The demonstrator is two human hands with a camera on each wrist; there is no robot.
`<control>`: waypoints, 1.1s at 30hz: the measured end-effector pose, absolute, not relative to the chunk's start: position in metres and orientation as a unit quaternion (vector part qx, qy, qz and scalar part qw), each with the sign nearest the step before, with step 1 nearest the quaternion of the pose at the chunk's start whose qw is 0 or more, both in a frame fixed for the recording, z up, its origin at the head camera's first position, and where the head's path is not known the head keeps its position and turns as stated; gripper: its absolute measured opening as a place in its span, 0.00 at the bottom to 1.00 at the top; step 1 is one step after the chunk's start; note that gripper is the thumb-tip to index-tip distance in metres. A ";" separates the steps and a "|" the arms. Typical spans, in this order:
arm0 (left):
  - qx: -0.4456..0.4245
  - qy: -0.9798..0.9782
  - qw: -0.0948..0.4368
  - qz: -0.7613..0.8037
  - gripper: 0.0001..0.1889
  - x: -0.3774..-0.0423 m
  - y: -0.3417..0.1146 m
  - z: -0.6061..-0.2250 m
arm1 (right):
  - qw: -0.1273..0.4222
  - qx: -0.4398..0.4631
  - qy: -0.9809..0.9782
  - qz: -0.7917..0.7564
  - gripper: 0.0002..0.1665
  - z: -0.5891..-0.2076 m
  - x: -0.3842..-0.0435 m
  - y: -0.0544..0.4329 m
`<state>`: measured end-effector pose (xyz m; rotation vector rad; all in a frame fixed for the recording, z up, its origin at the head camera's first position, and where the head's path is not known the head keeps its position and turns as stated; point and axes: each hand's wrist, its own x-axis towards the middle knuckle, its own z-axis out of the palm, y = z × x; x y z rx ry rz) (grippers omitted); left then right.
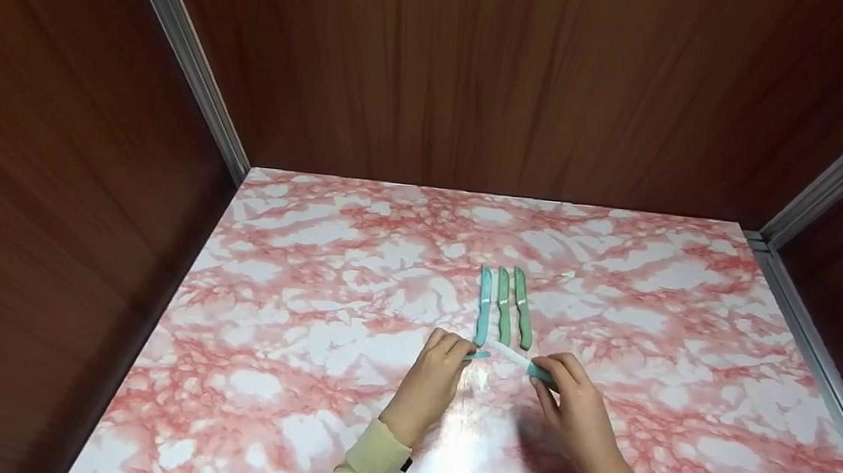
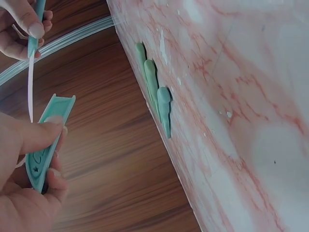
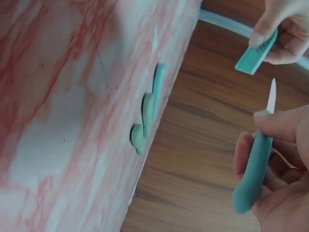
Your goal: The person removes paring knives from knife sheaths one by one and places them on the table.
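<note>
In my right hand [image 1: 577, 407] is a knife [image 3: 256, 169] with a teal handle, gripped between thumb and fingers. Its pale blade [image 1: 510, 353] is bare and points toward my left hand. My left hand [image 1: 434, 377] pinches a teal knife sheath [image 2: 50, 130], its open end facing the blade. Sheath and blade are apart. Just beyond the hands, three sheathed knives lie side by side on the table: a light blue knife [image 1: 483, 309] on the left, a green knife [image 1: 504, 311] in the middle and another green knife [image 1: 522, 312] on the right.
The table [image 1: 266, 390] has a red and white marbled top. Brown wood-grain panels [image 1: 434, 79] stand at the back and both sides, with metal strips [image 1: 194, 61] in the corners.
</note>
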<state>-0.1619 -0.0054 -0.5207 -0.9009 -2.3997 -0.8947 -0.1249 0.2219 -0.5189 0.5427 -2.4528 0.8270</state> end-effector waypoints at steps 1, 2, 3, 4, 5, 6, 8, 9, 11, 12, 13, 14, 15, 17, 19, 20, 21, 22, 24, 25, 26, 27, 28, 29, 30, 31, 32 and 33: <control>-0.326 -0.861 0.208 -0.330 0.04 -0.162 -0.005 -0.521 | 0.242 0.196 -0.899 0.309 0.17 -0.519 -0.125 0.221; -0.327 -0.859 0.205 -0.336 0.04 -0.161 -0.005 -0.521 | 0.239 0.192 -0.899 0.314 0.16 -0.519 -0.125 0.221; -0.329 -0.856 0.202 -0.343 0.04 -0.161 -0.005 -0.521 | 0.235 0.187 -0.899 0.319 0.16 -0.520 -0.125 0.220; -0.330 -0.854 0.200 -0.350 0.04 -0.161 -0.005 -0.521 | 0.230 0.182 -0.899 0.324 0.15 -0.519 -0.126 0.220; -0.330 -0.851 0.199 -0.356 0.03 -0.161 -0.005 -0.521 | 0.226 0.178 -0.900 0.328 0.14 -0.519 -0.126 0.219; -0.329 -0.850 0.198 -0.361 0.03 -0.161 -0.005 -0.521 | 0.221 0.176 -0.899 0.334 0.14 -0.520 -0.126 0.219; -0.329 -0.847 0.197 -0.368 0.02 -0.161 -0.004 -0.521 | 0.212 0.167 -0.900 0.343 0.13 -0.520 -0.127 0.218; -0.330 -0.846 0.196 -0.370 0.02 -0.161 -0.003 -0.522 | 0.208 0.164 -0.900 0.347 0.13 -0.520 -0.127 0.218; -0.329 -0.846 0.191 -0.374 0.03 -0.161 -0.003 -0.523 | 0.203 0.158 -0.899 0.354 0.13 -0.520 -0.127 0.217; -0.329 -0.846 0.187 -0.377 0.03 -0.161 -0.002 -0.524 | 0.203 0.155 -0.899 0.357 0.13 -0.520 -0.128 0.216; -0.328 -0.846 0.182 -0.380 0.03 -0.161 -0.002 -0.524 | 0.202 0.151 -0.899 0.357 0.13 -0.519 -0.128 0.216; -0.328 -0.845 0.176 -0.384 0.03 -0.161 -0.002 -0.525 | 0.202 0.149 -0.899 0.359 0.13 -0.519 -0.128 0.215; -0.328 -0.844 0.169 -0.389 0.03 -0.160 -0.002 -0.525 | 0.201 0.146 -0.899 0.360 0.13 -0.518 -0.128 0.215; -0.325 -0.843 0.159 -0.398 0.03 -0.160 -0.001 -0.524 | 0.201 0.140 -0.900 0.361 0.13 -0.517 -0.128 0.214; -0.324 -0.843 0.152 -0.402 0.03 -0.160 0.000 -0.524 | 0.200 0.135 -0.900 0.364 0.12 -0.518 -0.129 0.213; -0.324 -0.843 0.150 -0.403 0.04 -0.160 0.000 -0.524 | 0.199 0.132 -0.899 0.366 0.12 -0.518 -0.129 0.213; -0.323 -0.843 0.149 -0.403 0.04 -0.160 0.000 -0.524 | 0.199 0.130 -0.899 0.369 0.12 -0.518 -0.129 0.213; -0.323 -0.844 0.149 -0.402 0.04 -0.160 0.000 -0.525 | 0.198 0.127 -0.898 0.372 0.12 -0.518 -0.129 0.213; -0.325 -0.843 0.148 -0.401 0.03 -0.160 0.001 -0.525 | 0.194 0.123 -0.896 0.380 0.13 -0.518 -0.130 0.212; -0.326 -0.843 0.147 -0.402 0.03 -0.160 0.001 -0.525 | 0.191 0.122 -0.895 0.384 0.13 -0.518 -0.130 0.212; -0.327 -0.842 0.143 -0.405 0.04 -0.160 0.001 -0.526 | 0.187 0.120 -0.894 0.389 0.13 -0.518 -0.130 0.212; -0.327 -0.841 0.138 -0.409 0.05 -0.160 0.001 -0.526 | 0.183 0.119 -0.893 0.394 0.14 -0.518 -0.130 0.211; -0.326 -0.839 0.130 -0.415 0.07 -0.160 0.001 -0.526 | 0.179 0.119 -0.891 0.399 0.14 -0.518 -0.131 0.211; -0.324 -0.839 0.121 -0.421 0.09 -0.160 0.001 -0.526 | 0.176 0.118 -0.890 0.404 0.15 -0.518 -0.131 0.210; -0.320 -0.839 0.112 -0.426 0.12 -0.160 0.001 -0.525 | 0.173 0.118 -0.889 0.407 0.15 -0.518 -0.131 0.210; -0.316 -0.839 0.103 -0.430 0.14 -0.160 0.001 -0.525 | 0.172 0.118 -0.888 0.409 0.16 -0.517 -0.131 0.209; -0.312 -0.840 0.094 -0.434 0.16 -0.160 0.001 -0.525 | 0.172 0.117 -0.888 0.410 0.16 -0.517 -0.131 0.209; -0.308 -0.842 0.087 -0.435 0.18 -0.160 0.001 -0.525 | 0.172 0.117 -0.887 0.412 0.16 -0.517 -0.131 0.208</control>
